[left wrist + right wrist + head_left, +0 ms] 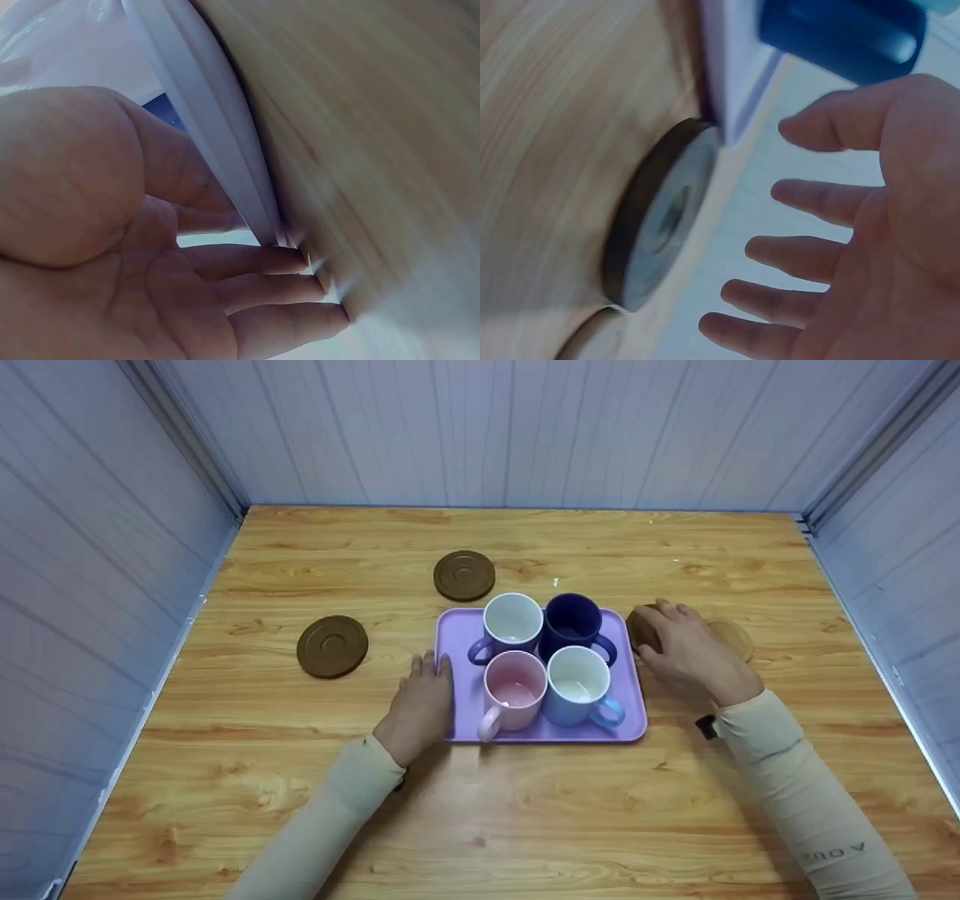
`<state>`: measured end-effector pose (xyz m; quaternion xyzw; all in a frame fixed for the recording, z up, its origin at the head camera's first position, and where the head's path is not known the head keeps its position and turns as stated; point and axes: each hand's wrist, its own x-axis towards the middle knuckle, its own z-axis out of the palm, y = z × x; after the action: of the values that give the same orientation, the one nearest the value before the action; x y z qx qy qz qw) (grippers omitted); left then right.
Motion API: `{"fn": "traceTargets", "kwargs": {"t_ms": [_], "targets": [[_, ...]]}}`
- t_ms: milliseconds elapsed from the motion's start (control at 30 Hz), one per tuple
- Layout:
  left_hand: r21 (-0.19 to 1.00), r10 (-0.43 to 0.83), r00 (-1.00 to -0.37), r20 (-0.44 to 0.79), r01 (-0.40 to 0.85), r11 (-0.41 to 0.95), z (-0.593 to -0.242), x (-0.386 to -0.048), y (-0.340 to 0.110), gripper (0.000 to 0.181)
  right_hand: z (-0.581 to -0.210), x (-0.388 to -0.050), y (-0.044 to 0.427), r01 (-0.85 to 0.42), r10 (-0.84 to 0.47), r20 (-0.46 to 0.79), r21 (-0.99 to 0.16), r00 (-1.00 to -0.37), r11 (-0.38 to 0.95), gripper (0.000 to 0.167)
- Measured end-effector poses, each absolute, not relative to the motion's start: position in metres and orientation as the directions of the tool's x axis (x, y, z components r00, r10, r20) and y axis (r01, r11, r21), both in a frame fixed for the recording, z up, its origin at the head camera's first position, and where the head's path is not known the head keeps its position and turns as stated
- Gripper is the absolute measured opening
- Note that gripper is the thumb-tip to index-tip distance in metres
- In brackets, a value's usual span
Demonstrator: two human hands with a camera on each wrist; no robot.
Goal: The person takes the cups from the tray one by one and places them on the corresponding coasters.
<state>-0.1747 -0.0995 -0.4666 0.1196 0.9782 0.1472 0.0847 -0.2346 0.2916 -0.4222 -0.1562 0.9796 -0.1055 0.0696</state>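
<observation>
A lilac tray [466,720] holds a pink mug [516,688], a light blue mug [577,684], a dark blue mug [574,624] and a purple mug with a white inside [513,621]. Along the tray's left edge lies my left hand [421,705]; its fairly straight fingers [277,292] touch the rim and reach down to the table. Over the brown coaster [671,217] at the tray's right side hovers my right hand [690,649]. In the right wrist view its fingers are spread and hold nothing, with a gap between fingertips and coaster.
Two more brown coasters lie on the wooden table [480,817], one behind the tray [464,575] and one to its left [332,646]. A pale wooden coaster [733,639] sits partly behind my right hand. Panel walls [487,435] stand at the back and both sides.
</observation>
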Motion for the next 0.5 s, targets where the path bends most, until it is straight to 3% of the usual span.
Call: {"fn": "traceTargets", "kwargs": {"t_ms": [500], "targets": [[0.292, 0.267, -0.956, -0.119, 0.223, 0.930, -0.467, -0.173, -0.100, 0.060, -0.444, -0.252, 0.303, -0.234, -0.286, -0.230, -0.228, -0.930, 0.945, 0.077]]}}
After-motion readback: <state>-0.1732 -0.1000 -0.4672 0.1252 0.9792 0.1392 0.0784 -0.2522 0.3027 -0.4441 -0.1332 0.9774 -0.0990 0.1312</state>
